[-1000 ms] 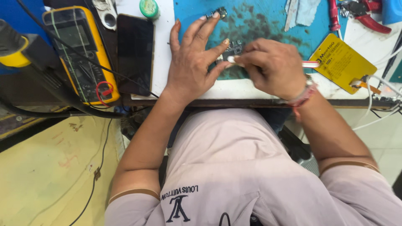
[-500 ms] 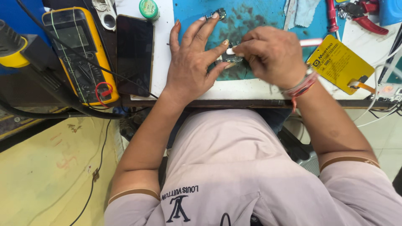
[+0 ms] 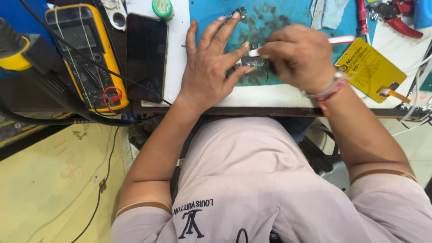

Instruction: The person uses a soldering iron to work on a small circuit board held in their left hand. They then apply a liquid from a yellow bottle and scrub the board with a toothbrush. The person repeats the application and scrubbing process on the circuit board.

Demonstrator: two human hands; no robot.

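The bench [image 3: 279, 101] carries a blue work mat [image 3: 288, 18], which serves as the landmark. To the left of the mat lie a dark phone [image 3: 146, 56], face up, and beyond it a yellow multimeter [image 3: 85, 54] with cables across it. To the right of the mat lies a yellow card [image 3: 369, 67]; red pliers [image 3: 396, 20] rest above the card.

The left hand [image 3: 211, 72] lies on the mat's left part, fingers spread wide, thumb and forefinger pinning a small circuit part [image 3: 245, 63] flat against the mat's lower middle. The right hand [image 3: 301, 56] is curled closed around a slim white-handled tool [image 3: 337, 40], whose tip meets the part between the left thumb and forefinger. The tip itself is too small to identify.

Judged step: fine work on the pinned part with the tool, mid-operation. The next move calls for steady downward pressure from the left hand and short, controlled tool strokes, since the part is small and could slip on the mat.
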